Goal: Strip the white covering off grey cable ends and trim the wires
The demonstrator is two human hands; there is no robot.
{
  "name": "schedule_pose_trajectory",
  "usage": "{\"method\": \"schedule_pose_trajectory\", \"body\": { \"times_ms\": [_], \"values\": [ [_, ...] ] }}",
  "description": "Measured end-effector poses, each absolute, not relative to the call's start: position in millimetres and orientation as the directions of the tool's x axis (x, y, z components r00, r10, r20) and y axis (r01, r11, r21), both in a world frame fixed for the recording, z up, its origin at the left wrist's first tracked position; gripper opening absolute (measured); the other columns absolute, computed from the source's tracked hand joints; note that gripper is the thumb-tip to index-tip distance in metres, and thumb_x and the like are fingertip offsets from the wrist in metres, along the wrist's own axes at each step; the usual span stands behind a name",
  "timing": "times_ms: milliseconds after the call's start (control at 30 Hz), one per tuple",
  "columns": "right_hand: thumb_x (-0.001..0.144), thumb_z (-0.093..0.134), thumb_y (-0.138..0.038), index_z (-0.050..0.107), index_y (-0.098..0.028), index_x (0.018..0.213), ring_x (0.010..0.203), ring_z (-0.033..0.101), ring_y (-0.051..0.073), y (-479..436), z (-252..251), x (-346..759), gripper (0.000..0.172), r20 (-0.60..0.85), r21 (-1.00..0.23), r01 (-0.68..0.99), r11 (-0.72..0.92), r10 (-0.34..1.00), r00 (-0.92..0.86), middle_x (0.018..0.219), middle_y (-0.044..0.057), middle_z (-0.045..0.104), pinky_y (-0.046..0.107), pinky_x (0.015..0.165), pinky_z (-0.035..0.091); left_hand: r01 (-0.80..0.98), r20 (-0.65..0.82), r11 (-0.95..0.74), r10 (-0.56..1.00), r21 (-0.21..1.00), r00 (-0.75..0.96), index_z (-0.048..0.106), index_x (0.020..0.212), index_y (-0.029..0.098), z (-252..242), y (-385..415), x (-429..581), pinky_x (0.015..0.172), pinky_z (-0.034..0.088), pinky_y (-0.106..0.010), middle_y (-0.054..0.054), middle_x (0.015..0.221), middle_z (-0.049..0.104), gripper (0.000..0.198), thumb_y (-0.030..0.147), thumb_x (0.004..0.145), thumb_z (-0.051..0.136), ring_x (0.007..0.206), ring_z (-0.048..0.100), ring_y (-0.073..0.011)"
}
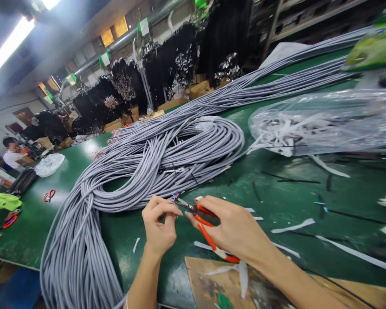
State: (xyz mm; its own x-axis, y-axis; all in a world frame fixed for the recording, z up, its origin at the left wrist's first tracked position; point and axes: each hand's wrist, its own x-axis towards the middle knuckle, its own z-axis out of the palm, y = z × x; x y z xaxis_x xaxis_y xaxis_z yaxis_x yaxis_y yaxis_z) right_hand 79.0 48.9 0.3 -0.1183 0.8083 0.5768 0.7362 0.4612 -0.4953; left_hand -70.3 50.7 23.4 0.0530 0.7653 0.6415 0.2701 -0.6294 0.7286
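Fingers [163, 207] of the left hand [159, 231] pinch a wire end [176, 196]; right hand [236, 229] clasps orange-handled cutters [203, 222] beside it.

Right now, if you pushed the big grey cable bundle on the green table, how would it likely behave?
Probably floppy: the grey cable bundle lies in loose loops and droops over the table edge. Likely heavy, given its many strands. It would probably drag and bunch, not roll.

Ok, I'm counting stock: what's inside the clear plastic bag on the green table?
Flat white strips fill the clear plastic bag; glare and creases hide anything deeper.
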Motion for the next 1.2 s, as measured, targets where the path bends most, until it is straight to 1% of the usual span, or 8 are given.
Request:
{"method": "schedule_pose_trajectory", "body": {
  "times_ms": [233,333,433,600,733,900,1067,1200],
  "values": [
    [0.077,0.046,-0.025,0.047,-0.022,0.058,0.043,0.05,0.012,44,0,79,0.02,0.644,-0.34,0.797,0.499,0.741,-0.19,0.05,0.0,0.055,0.024,0.045,0.033,0.238,0.615,-0.611,0.786,0.755,0.068,0.062,0.059,0.018,22,52,-69,0.056,0.041,-0.022,0.0,0.059,0.052,0.024,0.006,0.074,0.05,0.058,0.052,-0.0111],
    [0.075,0.045,-0.023,0.043,-0.022,0.053,0.04,0.048,0.012,44,-1,80,0.023,0.622,-0.33,0.804,0.495,0.754,-0.209,0.045,0.0,0.053,0.024,0.043,0.029,0.187,0.561,-0.56,0.826,0.807,0.054,0.062,0.06,0.017,18,55,-67,0.054,0.04,-0.022,0.0,0.059,0.053,0.02,0.006,0.073,0.051,0.055,0.05,-0.0095],
    [0.076,0.042,-0.024,0.04,-0.022,0.05,0.039,0.046,0.011,46,-3,81,0.027,0.563,-0.409,0.774,0.483,0.801,-0.203,0.042,0.0,0.051,0.023,0.044,0.028,0.013,0.37,-0.371,0.929,0.929,0.024,0.061,0.069,0.016,16,59,-65,0.045,0.036,-0.019,0.002,0.058,0.053,0.002,0.014,0.069,0.061,0.047,0.048,-0.007],
    [0.081,0.033,-0.049,0.027,-0.021,0.042,0.037,0.025,0.008,55,-4,77,0.048,0.424,-0.643,0.634,0.429,0.889,-0.172,0.037,-0.005,0.026,0.022,0.041,0.022,-0.344,0.013,0.008,0.998,0.939,0.059,0.05,0.074,0.016,18,69,-65,0.037,0.025,-0.015,0.005,0.055,0.055,0.043,0.032,0.049,0.081,0.037,0.041,-0.0029],
    [0.07,0.034,-0.071,0.021,-0.02,0.04,0.042,0.02,0.007,63,-2,77,0.06,0.322,-0.75,0.583,0.313,0.942,-0.091,0.042,-0.005,0.018,0.022,0.04,0.019,-0.397,-0.155,0.214,0.972,0.893,0.176,0.047,0.063,0.013,20,79,-64,0.036,0.016,-0.013,0.003,0.05,0.054,0.05,0.039,0.042,0.084,0.034,0.028,0.0028],
    [0.059,0.032,-0.082,0.02,-0.02,0.036,0.044,0.019,0.008,70,3,80,0.067,0.285,-0.785,0.58,0.219,0.958,0.023,0.041,-0.003,0.018,0.023,0.041,0.018,-0.375,-0.182,0.25,0.961,0.893,0.208,0.045,0.06,0.013,18,89,-55,0.036,0.01,-0.013,0.006,0.045,0.047,0.047,0.035,0.044,0.082,0.033,0.02,0.0041],
    [0.062,0.027,-0.081,0.021,-0.02,0.036,0.044,0.019,0.008,74,6,81,0.066,0.337,-0.779,0.589,0.215,0.936,0.104,0.041,-0.003,0.017,0.024,0.041,0.016,-0.362,-0.101,0.146,0.985,0.921,0.14,0.046,0.062,0.014,19,91,-44,0.036,0.011,-0.015,0.006,0.045,0.048,0.042,0.035,0.05,0.08,0.033,0.022,0.0028],
    [0.065,0.025,-0.079,0.024,-0.02,0.037,0.044,0.022,0.008,75,6,80,0.066,0.382,-0.758,0.598,0.26,0.92,0.084,0.04,-0.003,0.021,0.023,0.041,0.018,-0.331,-0.027,0.061,0.994,0.942,0.106,0.052,0.063,0.012,21,91,-44,0.036,0.011,-0.016,0.005,0.045,0.05,0.046,0.041,0.045,0.081,0.032,0.023,0.0024]
  ]
}}
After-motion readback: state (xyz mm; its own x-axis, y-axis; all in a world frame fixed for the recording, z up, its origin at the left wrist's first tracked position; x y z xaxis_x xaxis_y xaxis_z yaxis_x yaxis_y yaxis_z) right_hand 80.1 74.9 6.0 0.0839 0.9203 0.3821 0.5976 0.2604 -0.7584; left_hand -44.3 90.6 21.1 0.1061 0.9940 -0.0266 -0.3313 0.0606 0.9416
